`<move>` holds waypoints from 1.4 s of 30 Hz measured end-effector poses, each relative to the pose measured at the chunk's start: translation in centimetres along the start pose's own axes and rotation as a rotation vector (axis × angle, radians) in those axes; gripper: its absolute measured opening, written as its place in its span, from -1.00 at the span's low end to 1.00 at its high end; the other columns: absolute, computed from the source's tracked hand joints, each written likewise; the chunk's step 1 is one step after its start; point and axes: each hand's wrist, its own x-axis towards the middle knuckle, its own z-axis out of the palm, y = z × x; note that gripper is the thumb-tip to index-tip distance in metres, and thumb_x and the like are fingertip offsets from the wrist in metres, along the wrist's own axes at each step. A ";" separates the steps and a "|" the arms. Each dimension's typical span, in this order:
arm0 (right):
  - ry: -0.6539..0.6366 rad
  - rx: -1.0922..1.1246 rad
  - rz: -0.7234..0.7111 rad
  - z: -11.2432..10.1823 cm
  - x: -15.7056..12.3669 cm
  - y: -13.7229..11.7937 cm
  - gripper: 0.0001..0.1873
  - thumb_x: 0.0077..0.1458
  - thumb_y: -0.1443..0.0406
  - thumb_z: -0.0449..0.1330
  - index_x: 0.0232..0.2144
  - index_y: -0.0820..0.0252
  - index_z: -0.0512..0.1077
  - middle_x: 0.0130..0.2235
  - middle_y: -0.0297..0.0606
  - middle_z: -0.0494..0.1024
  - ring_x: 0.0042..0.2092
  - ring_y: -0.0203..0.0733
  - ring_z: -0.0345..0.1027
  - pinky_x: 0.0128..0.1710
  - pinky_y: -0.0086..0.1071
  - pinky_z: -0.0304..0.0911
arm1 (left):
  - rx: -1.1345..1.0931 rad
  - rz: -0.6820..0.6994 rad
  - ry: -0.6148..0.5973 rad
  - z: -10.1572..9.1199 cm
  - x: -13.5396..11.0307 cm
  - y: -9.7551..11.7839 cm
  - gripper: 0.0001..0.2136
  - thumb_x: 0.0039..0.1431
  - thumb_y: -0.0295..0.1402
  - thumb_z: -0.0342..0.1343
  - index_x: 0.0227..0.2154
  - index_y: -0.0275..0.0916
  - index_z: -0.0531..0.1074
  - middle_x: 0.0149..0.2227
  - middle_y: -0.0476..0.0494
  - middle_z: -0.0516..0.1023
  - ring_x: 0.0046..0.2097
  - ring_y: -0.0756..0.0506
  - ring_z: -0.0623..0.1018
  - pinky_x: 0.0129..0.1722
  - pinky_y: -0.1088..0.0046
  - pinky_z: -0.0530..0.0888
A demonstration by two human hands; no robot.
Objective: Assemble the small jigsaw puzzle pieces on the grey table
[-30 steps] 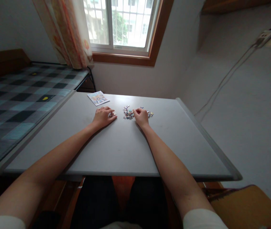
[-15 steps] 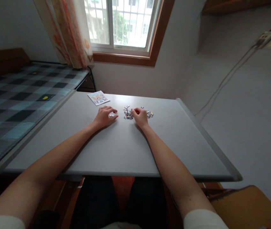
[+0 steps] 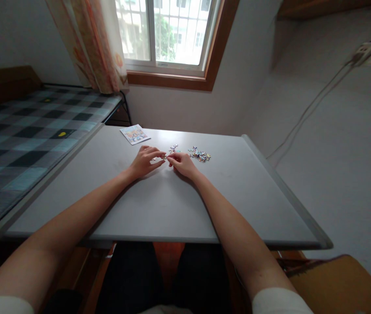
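My left hand (image 3: 144, 161) and my right hand (image 3: 180, 164) meet fingertip to fingertip on the grey table (image 3: 159, 205). Both are pinched on small jigsaw pieces at the spot where they touch; the pieces are too small to describe. A loose heap of coloured puzzle pieces (image 3: 199, 154) lies just beyond and to the right of my right hand. A few more pieces (image 3: 173, 148) lie just past my fingertips.
A small picture card (image 3: 134, 134) lies at the table's far left. A bed with a checked cover (image 3: 25, 131) runs along the left side. Behind the table are a window and curtain; a wall stands close on the right.
My right hand has moved left from the heap of pieces to meet my left hand. The left fingers have lifted and pinched toward it.
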 end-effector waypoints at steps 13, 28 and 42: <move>-0.052 0.088 0.000 -0.1 0.0 0.3 -0.75 0.04 0.16 0.21 -0.44 0.27 0.44 -0.53 -0.33 0.48 -0.53 -0.38 0.25 -0.48 -0.47 0.18 | -0.062 0.074 -0.040 0.2 -0.1 -0.3 -0.77 0.23 -0.27 0.12 -0.10 -0.22 0.47 -0.25 -0.11 0.56 -0.30 -0.02 0.53 -0.17 0.38 0.37; -0.052 0.017 0.004 -0.2 -0.1 -0.1 -0.82 0.04 0.26 0.16 -0.46 0.29 0.46 -0.52 -0.32 0.50 -0.50 -0.37 0.26 -0.44 -0.46 0.18 | -0.035 0.058 -0.086 0.1 -0.1 0.0 -0.78 0.30 -0.23 0.01 -0.29 -0.23 0.50 -0.39 -0.08 0.54 -0.38 -0.01 0.50 -0.28 0.43 0.37; -0.034 0.024 -0.004 -0.2 -0.2 -0.2 -0.73 0.08 0.15 0.16 -0.44 0.27 0.45 -0.53 -0.33 0.50 -0.54 -0.38 0.26 -0.49 -0.48 0.16 | -0.140 -0.053 -0.112 0.1 -0.1 0.2 -0.75 0.27 -0.21 0.01 -0.40 -0.24 0.47 -0.45 -0.07 0.52 -0.40 -0.02 0.46 -0.35 0.47 0.39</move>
